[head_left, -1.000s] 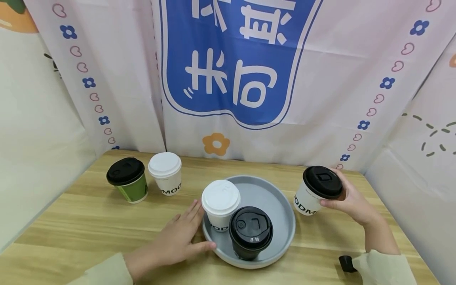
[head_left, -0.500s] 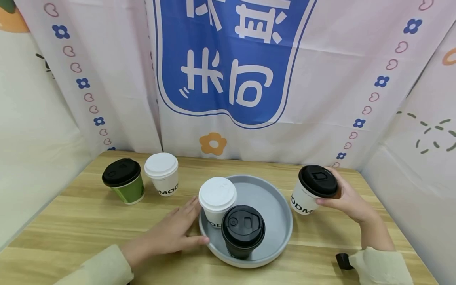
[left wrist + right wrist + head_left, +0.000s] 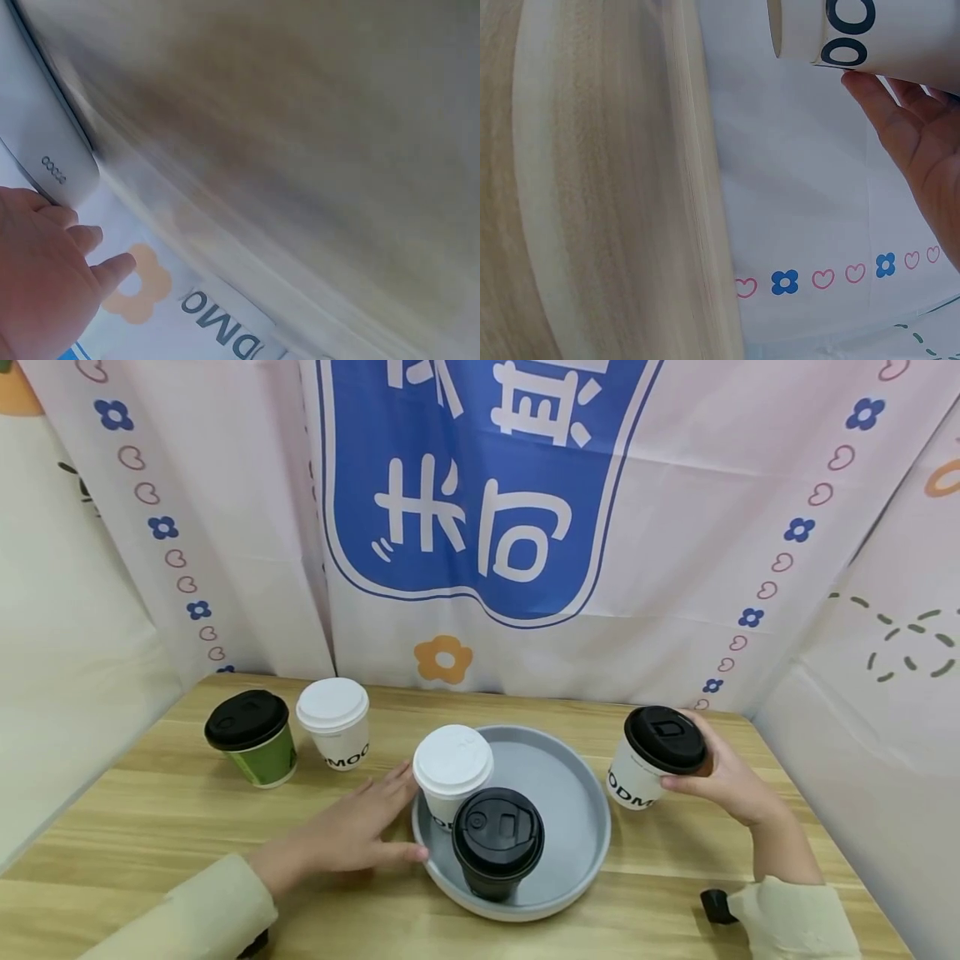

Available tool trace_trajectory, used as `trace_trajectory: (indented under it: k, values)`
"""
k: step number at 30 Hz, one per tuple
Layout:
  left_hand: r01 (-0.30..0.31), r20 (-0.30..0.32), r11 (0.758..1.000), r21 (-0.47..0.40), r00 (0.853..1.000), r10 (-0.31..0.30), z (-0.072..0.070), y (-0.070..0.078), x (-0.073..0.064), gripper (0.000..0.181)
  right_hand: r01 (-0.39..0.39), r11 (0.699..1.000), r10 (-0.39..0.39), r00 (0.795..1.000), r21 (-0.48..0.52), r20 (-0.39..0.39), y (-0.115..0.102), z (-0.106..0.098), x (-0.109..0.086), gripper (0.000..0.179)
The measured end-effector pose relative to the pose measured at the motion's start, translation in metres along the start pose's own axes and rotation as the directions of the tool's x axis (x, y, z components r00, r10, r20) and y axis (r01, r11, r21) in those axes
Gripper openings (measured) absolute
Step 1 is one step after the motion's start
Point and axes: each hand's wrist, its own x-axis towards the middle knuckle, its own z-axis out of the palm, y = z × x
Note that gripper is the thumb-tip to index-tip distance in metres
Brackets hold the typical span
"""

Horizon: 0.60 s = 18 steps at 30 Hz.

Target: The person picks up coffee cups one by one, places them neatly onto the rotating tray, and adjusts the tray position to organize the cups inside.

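Note:
My right hand [image 3: 723, 777] grips a white paper cup [image 3: 630, 781] with a black lid, right of the round grey tray [image 3: 573, 827]. In the right wrist view the cup's base [image 3: 775, 28] shows a gap from the tabletop. On the tray's left part stand a white-lidded white cup [image 3: 452, 768] and, nearer, a black cup [image 3: 497, 839] with a black lid. My left hand [image 3: 352, 835] lies at the tray's left rim, fingers stretched out and thumb at the edge. In the left wrist view, that hand [image 3: 45, 274] is near a pale curved surface.
A green cup [image 3: 266, 760] with a black lid and a white-lidded white cup [image 3: 337, 735] stand at the back left of the wooden table [image 3: 150, 852]. A printed curtain [image 3: 697, 527] hangs along the back edge. A small black object [image 3: 717, 907] is beside the right sleeve.
The whole scene shifts slightly left in the head view. The tray and its cups stay under my left hand's touch, and my right hand keeps holding its cup in nearly the same place.

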Motion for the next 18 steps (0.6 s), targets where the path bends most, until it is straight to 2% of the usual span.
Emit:
trace_trajectory:
  k: [9, 18]
  values:
    - [-0.003, 0.077, 0.999, -0.051, 0.997, 0.007, -0.008, -0.010, 0.008, 0.104, -0.035, 0.999, 0.034, 0.999, -0.001, -0.010, 0.000, 0.000, -0.002, 0.080]
    - [0.027, 0.121, 0.994, -0.109, 0.993, -0.014, -0.015, -0.016, 0.016, 0.103, -0.037, 0.999, 0.037, 0.999, 0.000, -0.011, -0.002, -0.002, 0.000, 0.082]
